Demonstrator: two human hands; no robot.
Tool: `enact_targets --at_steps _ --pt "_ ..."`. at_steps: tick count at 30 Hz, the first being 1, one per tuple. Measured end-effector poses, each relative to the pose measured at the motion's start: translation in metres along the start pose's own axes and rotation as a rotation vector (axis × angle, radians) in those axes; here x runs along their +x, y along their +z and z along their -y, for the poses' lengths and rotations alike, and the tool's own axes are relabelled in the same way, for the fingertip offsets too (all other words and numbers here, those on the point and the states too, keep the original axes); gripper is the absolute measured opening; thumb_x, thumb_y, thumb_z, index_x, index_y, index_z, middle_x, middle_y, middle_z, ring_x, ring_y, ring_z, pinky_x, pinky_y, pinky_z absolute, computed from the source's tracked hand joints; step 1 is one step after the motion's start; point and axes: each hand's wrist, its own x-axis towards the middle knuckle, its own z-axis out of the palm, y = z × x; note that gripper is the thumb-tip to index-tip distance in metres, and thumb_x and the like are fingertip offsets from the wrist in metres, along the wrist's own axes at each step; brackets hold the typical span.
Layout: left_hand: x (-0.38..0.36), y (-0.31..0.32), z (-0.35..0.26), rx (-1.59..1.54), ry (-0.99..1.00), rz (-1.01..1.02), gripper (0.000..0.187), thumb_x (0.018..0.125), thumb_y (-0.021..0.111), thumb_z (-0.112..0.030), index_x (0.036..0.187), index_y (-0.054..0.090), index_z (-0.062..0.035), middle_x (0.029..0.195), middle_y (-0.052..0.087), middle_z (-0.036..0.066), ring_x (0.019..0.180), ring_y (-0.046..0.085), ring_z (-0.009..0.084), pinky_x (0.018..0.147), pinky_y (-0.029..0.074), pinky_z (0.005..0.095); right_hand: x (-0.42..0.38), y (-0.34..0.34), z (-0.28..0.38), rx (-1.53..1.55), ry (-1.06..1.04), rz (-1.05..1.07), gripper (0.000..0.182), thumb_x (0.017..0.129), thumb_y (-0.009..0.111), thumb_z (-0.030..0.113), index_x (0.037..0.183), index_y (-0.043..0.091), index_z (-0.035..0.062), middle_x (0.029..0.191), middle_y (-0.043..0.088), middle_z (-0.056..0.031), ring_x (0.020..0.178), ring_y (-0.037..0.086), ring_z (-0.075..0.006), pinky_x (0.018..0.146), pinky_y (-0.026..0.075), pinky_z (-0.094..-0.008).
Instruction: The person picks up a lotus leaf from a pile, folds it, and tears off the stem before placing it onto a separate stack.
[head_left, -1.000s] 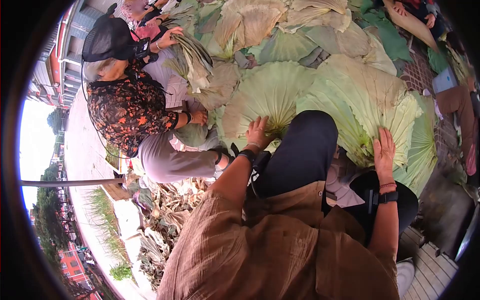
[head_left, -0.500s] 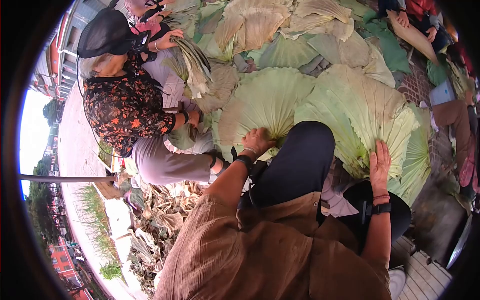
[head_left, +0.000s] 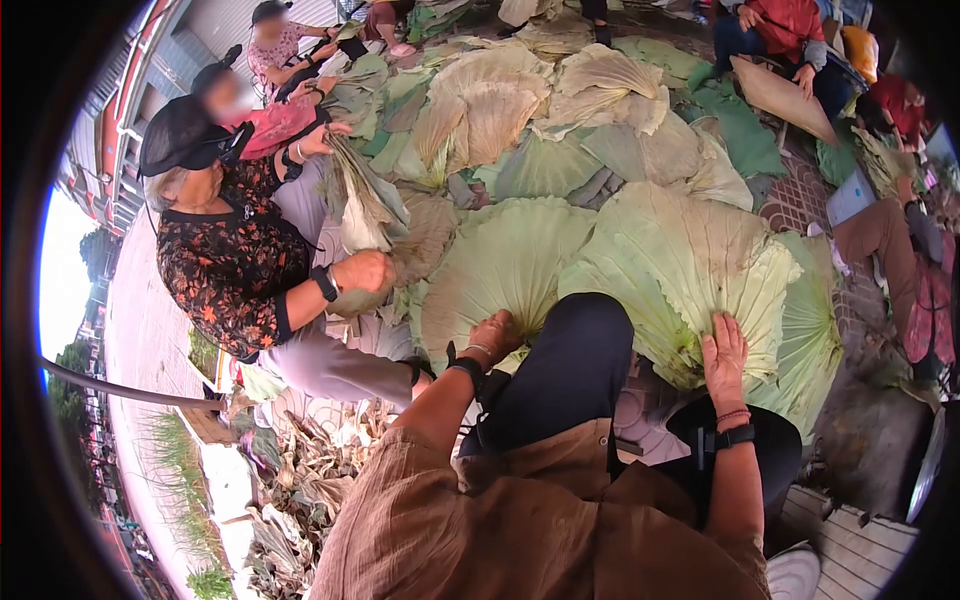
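My left hand [head_left: 497,336] is at the stem end of a large round green leaf [head_left: 510,262], beside my left knee; its fingers are bent down against the leaf and what they hold, if anything, is hidden. Flat on the lower part of another wide green leaf [head_left: 700,262], with brownish patches, rests my right hand [head_left: 724,350], its fingers stretched out. That leaf overlaps others at the right, and its torn lower edge lies just left of my right hand.
On the left, a co-worker in a dark cap [head_left: 180,135] holds a bundle of folded leaves [head_left: 365,200]. Brownish leaves [head_left: 490,100] are piled ahead. Shrivelled leaves [head_left: 300,470] lie at lower left. Other people [head_left: 790,30] sit at upper right. A slatted wooden surface [head_left: 850,540] is at lower right.
The view has tilted up, so the leaves and both my hands appear lower. My hands stay at about the same places on the leaves. The co-worker's lower hand has risen towards the leaf bundle.
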Motion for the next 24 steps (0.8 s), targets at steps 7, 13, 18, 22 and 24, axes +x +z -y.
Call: enact_targets --at_steps 7,13,18,22,24 --pt "0.009 0.002 0.018 0.023 0.223 0.030 0.037 0.075 0.064 -0.021 0.105 0.048 -0.0094 0.098 0.061 0.019 0.094 0.059 0.0371 0.078 0.047 0.0427 0.001 -0.005 0.011 0.032 0.035 -0.036 0.046 0.089 0.045 0.036 0.129 0.045 0.0127 0.135 0.042 -0.0111 0.127 0.034 -0.0306 0.106 0.020 -0.0447" --pt "0.005 -0.008 0.019 0.114 0.260 -0.198 0.023 0.078 0.054 -0.013 0.100 0.054 -0.0073 0.099 0.060 0.020 0.093 0.058 0.0389 0.079 0.047 0.0450 0.000 -0.007 0.012 0.046 0.060 -0.035 0.048 0.087 0.047 0.036 0.129 0.046 0.0123 0.135 0.041 -0.0126 0.127 0.033 -0.0316 0.106 0.020 -0.0470" --pt "0.000 -0.030 0.023 0.074 0.308 -0.330 0.027 0.079 0.050 -0.012 0.106 0.054 -0.0116 0.104 0.057 0.022 0.096 0.054 0.0402 0.078 0.045 0.0471 0.001 -0.005 0.012 0.053 0.075 -0.052 0.048 0.087 0.048 0.036 0.128 0.046 0.0118 0.135 0.041 -0.0125 0.127 0.033 -0.0314 0.106 0.020 -0.0480" --pt "-0.006 -0.064 0.011 -0.003 0.181 -0.407 0.036 0.080 0.047 -0.015 0.116 0.047 -0.0133 0.103 0.057 0.026 0.088 0.056 0.0445 0.078 0.045 0.0495 0.000 -0.005 0.013 0.052 0.072 -0.060 0.048 0.086 0.048 0.036 0.127 0.046 0.0116 0.135 0.040 -0.0123 0.128 0.033 -0.0313 0.106 0.020 -0.0489" --pt "-0.005 -0.076 0.012 0.070 0.224 -0.441 0.035 0.082 0.046 -0.017 0.116 0.047 -0.0123 0.101 0.057 0.027 0.086 0.057 0.0453 0.077 0.045 0.0497 0.001 -0.006 0.013 0.070 0.081 -0.059 0.048 0.086 0.048 0.036 0.127 0.047 0.0113 0.135 0.040 -0.0123 0.128 0.032 -0.0312 0.106 0.020 -0.0490"
